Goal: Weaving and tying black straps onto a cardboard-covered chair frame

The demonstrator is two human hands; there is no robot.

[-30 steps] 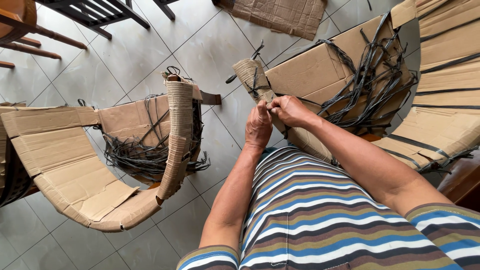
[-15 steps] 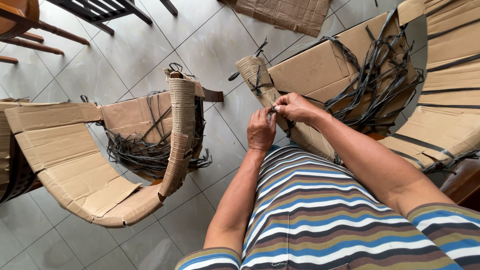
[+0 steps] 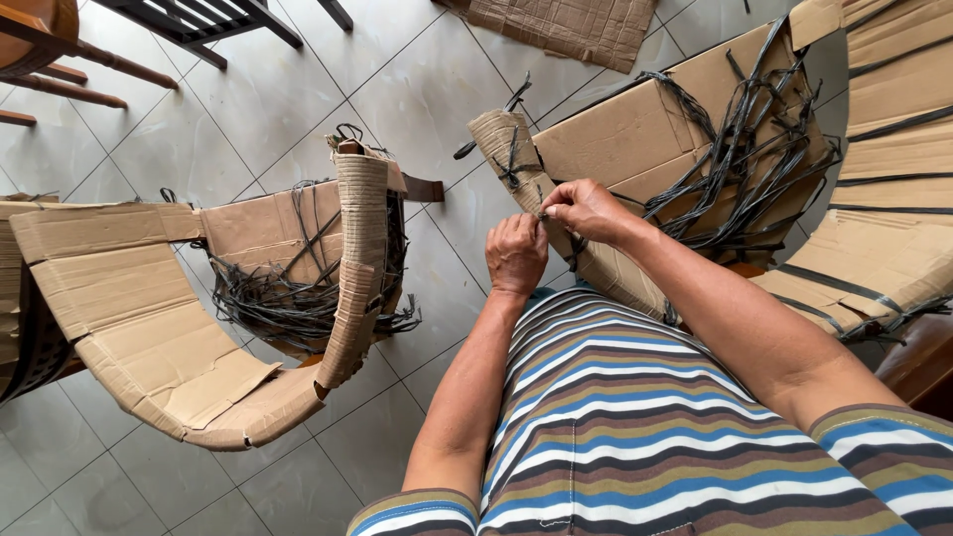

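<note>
Cardboard-wrapped chair arm [image 3: 516, 164]: curved piece bound in corrugated card and tied round with a black strap [image 3: 512, 169]. It is the landmark for all entries below.

Left hand [image 3: 515, 254]: just below the arm's lower stretch, fingers curled narrow and pinching at the card edge; what is pinched is too small to tell.

Right hand [image 3: 588, 208]: touching the same spot from the right, fingertips closed tight against the left hand's fingertips on the wrapping.

Cardboard panel [image 3: 625, 129]: directly right of the arm, a flat brown sheet covering the chair's seat or back.

Black cords [image 3: 740, 164]: loose tangle lying over that panel, further right of the arm.

Second wrapped chair [image 3: 169, 318]: well apart to the left of the arm, a wide curve of card with its own dark cord bundle [image 3: 288, 303] inside.

Striped shirt [image 3: 635, 427]: below the arm, blue, brown, white and olive bands, worn by the person.

Flat cardboard sheet [image 3: 561, 25]: on the floor above the arm, near the top edge.

Grey tiled floor [image 3: 248, 99]: beneath everything.

Dark wooden furniture legs [image 3: 199, 20]: far upper left of the arm.
</note>
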